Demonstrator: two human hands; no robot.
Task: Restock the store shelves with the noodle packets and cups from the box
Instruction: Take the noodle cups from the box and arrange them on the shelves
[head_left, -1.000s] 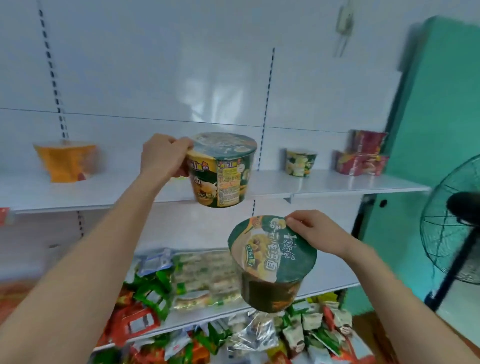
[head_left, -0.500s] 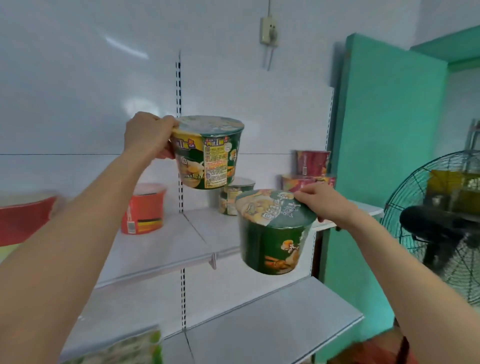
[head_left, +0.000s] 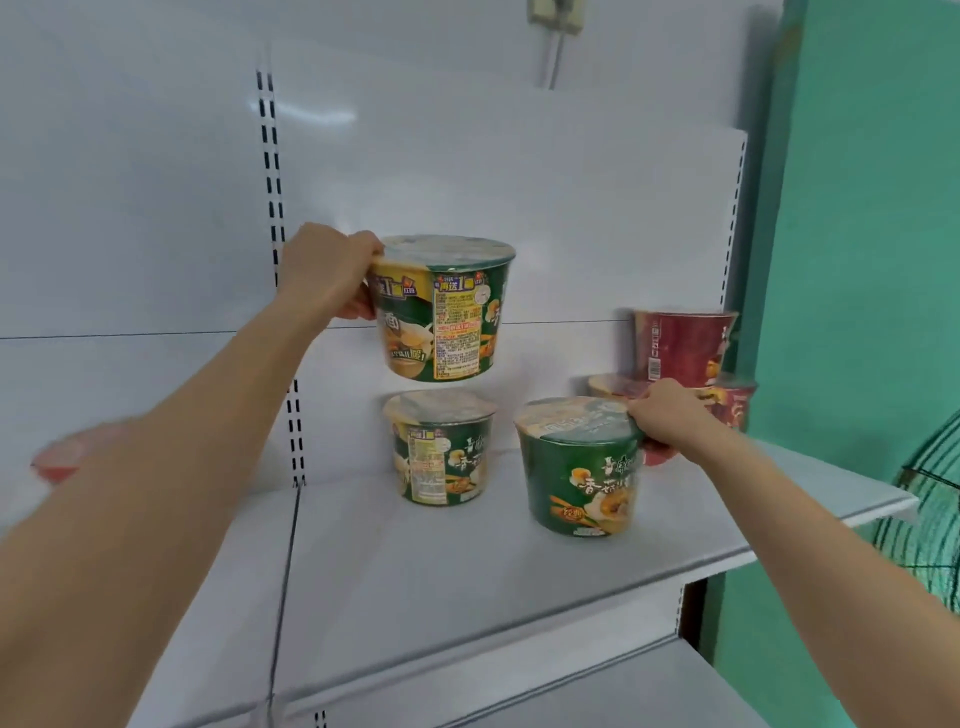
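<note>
Two grips: my left hand (head_left: 332, 275) is clutching the raised cup (head_left: 447, 312) over the shelved cup (head_left: 441, 452). My right hand (head_left: 670, 415) is pinching the front cup (head_left: 582, 467) by its rim.

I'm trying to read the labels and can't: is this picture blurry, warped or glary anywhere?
Head view: soft overall, so the small print on the raised green noodle cup is unreadable; the red cup at far left is smeared by blur; a pale glare streak lies on the white back panel; the wide lens bends the slotted upright.
</note>
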